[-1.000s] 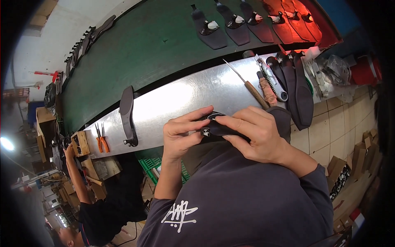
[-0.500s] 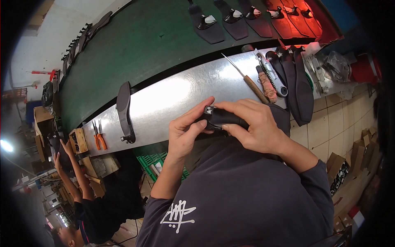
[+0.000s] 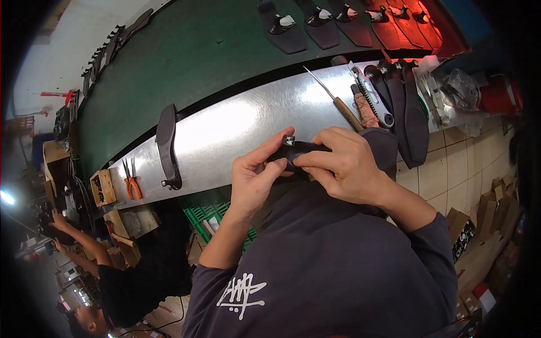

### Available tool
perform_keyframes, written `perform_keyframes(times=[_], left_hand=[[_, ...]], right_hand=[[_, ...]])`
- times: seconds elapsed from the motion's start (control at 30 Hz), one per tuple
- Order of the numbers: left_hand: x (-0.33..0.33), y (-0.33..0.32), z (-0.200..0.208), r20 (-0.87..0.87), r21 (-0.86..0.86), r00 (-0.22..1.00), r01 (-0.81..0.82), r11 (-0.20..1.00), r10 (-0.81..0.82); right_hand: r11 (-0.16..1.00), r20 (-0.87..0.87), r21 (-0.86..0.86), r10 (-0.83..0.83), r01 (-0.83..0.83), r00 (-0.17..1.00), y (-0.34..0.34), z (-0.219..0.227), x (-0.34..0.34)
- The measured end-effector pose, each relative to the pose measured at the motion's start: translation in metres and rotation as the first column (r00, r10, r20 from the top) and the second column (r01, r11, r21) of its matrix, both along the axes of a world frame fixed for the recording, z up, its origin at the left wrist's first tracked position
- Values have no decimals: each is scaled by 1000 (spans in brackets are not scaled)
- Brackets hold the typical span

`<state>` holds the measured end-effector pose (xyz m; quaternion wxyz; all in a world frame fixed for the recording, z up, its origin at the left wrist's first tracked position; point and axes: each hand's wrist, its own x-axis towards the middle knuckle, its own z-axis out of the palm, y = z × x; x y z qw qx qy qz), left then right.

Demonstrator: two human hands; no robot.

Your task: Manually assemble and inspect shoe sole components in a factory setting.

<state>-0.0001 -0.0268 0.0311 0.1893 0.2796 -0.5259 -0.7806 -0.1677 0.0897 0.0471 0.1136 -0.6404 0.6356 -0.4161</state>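
Close in front of my body I hold a black, sole-shaped piece [image 3: 303,149] with a small shiny metal fitting [image 3: 288,140] at its end. My left hand [image 3: 252,179] is closed round the fitting end, its thumb pressed on the piece and its forefinger along the far side. My right hand [image 3: 350,168] pinches the same piece with thumb and fingertips, which cover much of it. To the left, a similar dark sole-shaped piece [image 3: 167,141] lies on the metal bench. An awl [image 3: 348,114] and a grey utility knife [image 3: 371,94] lie beyond my right hand.
A green belt [image 3: 220,67] runs behind the metal bench [image 3: 225,129], carrying several dark pieces under red light. More soles [image 3: 414,124] overhang the bench at right. Orange-handled pliers [image 3: 132,183] and a wooden box [image 3: 103,187] sit left. A co-worker [image 3: 143,279] stands at left.
My right hand's fingers have curled in and shifted their pinch toward my left thumb. The held piece stays in both hands. The co-worker's hands have moved further left.
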Motion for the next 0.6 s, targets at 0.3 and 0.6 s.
perform_keyframes(times=[0.3,0.6], left_hand=[[-2,-10,-4,139,81,990,16,997,-27],[-4,-11,-1,187,93,982,7,996,-24]], right_hand=[[979,28,111,171,-173,985,-1,-1,-11],[983,162,148,87,-111,983,2,-13,-2]])
